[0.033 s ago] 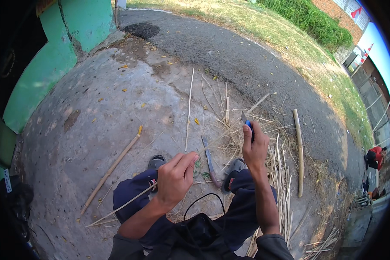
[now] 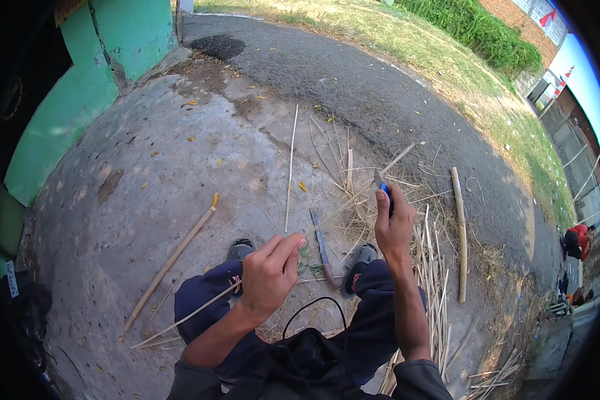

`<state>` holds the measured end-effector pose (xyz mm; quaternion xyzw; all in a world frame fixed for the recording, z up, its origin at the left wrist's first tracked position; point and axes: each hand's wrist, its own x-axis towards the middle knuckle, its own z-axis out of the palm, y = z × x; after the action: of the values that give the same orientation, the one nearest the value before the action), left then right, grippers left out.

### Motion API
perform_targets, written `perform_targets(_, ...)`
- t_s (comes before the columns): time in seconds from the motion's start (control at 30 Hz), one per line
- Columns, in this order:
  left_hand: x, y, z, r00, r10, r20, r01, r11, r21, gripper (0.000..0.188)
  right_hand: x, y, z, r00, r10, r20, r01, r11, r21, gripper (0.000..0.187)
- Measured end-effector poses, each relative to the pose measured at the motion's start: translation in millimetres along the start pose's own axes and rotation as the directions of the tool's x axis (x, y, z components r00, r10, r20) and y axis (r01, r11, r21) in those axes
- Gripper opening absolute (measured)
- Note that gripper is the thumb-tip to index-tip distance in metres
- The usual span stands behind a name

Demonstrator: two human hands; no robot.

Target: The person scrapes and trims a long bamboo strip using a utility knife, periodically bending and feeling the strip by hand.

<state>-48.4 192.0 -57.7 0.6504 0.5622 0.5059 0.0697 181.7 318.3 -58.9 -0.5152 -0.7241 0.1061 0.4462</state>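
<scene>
My left hand is closed round a thin bamboo strip. One part of the strip slants down past my left knee, and its other end comes out by the fingertips. My right hand grips a utility knife with a blue handle, its blade pointing up and away from me. The knife is apart from the left hand. On the ground between my feet lies a larger knife with a long dark blade and a curved brown handle.
Many split bamboo strips lie beside my right leg, with shavings ahead. A thick bamboo pole lies at right, another stick at left. A green wall stands at far left. Someone in red is at far right.
My right hand and the utility knife have shifted very slightly to the right. The left hand stays where it was, still gripping the bamboo strip.
</scene>
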Motion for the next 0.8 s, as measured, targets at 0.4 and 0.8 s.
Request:
perform_targets(0.4,-1,0,-4,0.998,0.054,0.025,-0.056,0.995,0.083,0.012,6,13,-6,0.998,-0.059,0.006,0.059,0.998,0.015,0.029)
perform_targets(0.8,-5,-2,-9,0.998,0.05,0.048,-0.055,0.992,0.109,0.013,20,35,-6,0.993,-0.118,-0.006,0.117,0.99,-0.072,0.03)
